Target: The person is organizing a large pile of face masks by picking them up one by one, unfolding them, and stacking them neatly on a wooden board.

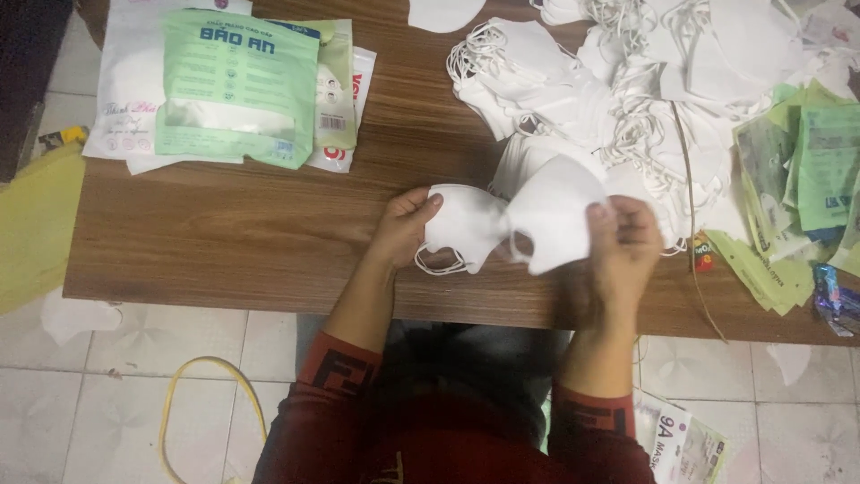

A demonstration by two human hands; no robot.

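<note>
Over the near edge of the wooden table (269,233), my left hand (405,226) grips a white face mask (461,224) with its ear loop hanging below. My right hand (624,244) pinches a second white mask (557,211) by its right side. The two masks touch in the middle. A large heap of white masks (618,90) with tangled ear loops lies just behind them, at the back right of the table.
A stack of green and white flat packaging bags (237,85) lies at the back left. More green bags (806,170) pile at the right edge. A yellow cable (202,367) and a printed bag (681,444) lie on the tiled floor.
</note>
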